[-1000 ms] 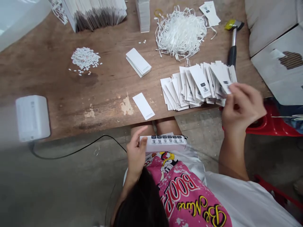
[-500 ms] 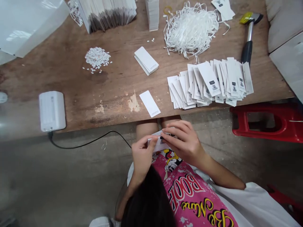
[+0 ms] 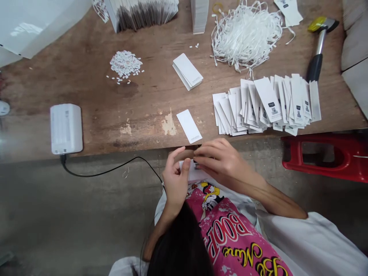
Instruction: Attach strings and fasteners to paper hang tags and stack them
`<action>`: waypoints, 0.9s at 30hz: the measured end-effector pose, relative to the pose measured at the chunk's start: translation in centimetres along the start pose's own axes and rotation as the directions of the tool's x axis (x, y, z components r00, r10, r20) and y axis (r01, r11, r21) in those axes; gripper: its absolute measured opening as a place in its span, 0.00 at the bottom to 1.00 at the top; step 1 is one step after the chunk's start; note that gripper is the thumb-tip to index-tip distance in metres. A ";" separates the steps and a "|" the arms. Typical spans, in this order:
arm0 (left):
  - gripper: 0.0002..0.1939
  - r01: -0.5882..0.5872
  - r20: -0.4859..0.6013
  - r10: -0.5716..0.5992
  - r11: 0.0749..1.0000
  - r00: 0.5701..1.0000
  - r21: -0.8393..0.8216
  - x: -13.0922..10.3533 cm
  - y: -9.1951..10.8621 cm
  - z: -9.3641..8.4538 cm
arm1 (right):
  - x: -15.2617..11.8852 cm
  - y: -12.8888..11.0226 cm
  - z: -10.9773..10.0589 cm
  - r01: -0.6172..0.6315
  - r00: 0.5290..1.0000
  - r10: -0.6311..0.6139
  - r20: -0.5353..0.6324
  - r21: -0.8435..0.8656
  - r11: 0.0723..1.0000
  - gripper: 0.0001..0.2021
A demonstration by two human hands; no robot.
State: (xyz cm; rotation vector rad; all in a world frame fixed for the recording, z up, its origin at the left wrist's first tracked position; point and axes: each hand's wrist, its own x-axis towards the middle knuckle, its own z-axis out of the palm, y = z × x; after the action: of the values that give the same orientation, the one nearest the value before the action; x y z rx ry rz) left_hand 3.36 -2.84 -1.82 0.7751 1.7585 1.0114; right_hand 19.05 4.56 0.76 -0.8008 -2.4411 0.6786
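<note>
Over my lap, close to the table's front edge, I hold a white card (image 3: 196, 175) with small dark print on it. My left hand (image 3: 176, 180) grips the card's left end, thumb on its near face and index finger raised. The bent fingers of my right hand (image 3: 225, 163) close over the card's upper right part and hide much of it. Just beyond my hands a single white card (image 3: 189, 126) lies flat on the table. A small stack of white cards (image 3: 188, 72) lies farther back.
On the wooden table (image 3: 138, 115) are a spread of printed cards (image 3: 267, 105), a heap of white strings (image 3: 247, 36), small white pieces (image 3: 125, 65), a hammer (image 3: 317, 57) and a white box-shaped device (image 3: 66, 128) with a black cable. A red stool (image 3: 345, 174) stands right.
My left index finger has lifted off the card's top edge. My right fingers have shifted slightly on the card. The whole view has moved, so the table items appear farther right.
</note>
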 end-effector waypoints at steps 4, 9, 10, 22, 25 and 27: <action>0.24 0.018 -0.009 -0.018 1.000 1.000 -0.026 0.5 -0.2 -0.1 | -0.3 -0.8 -0.2 0.020 0.996 -0.030 0.080 0.128 0.992 0.05; 0.19 -0.111 0.038 0.105 0.958 0.994 0.263 1.5 -0.4 -0.2 | 1.6 1.1 -0.9 -0.133 0.989 0.108 0.099 0.305 0.943 0.04; 0.18 -0.164 0.080 0.145 0.925 0.986 0.344 1.6 -0.4 -0.2 | 2.2 1.8 -0.9 -0.175 0.984 0.156 0.085 0.323 0.930 0.04; 0.21 -0.343 0.259 0.228 0.702 0.939 0.624 2.1 -0.5 0.7 | 6.0 7.0 1.8 -0.170 0.980 0.139 0.144 0.234 0.957 0.08; 0.21 -0.346 0.261 0.230 0.702 0.938 0.623 2.1 -0.5 0.6 | 6.1 7.2 1.7 -0.161 0.976 0.120 0.180 0.235 0.959 0.09; 0.21 -0.343 0.260 0.228 0.699 0.938 0.627 2.2 -0.4 0.6 | 6.2 7.2 1.7 -0.153 0.974 0.109 0.197 0.227 0.962 0.09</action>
State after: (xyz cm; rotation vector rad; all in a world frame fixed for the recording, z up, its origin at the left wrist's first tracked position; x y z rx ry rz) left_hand 3.09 -1.06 -3.22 1.5863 1.8946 0.4504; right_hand 16.56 13.17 -2.95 -0.8393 -2.4160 1.1210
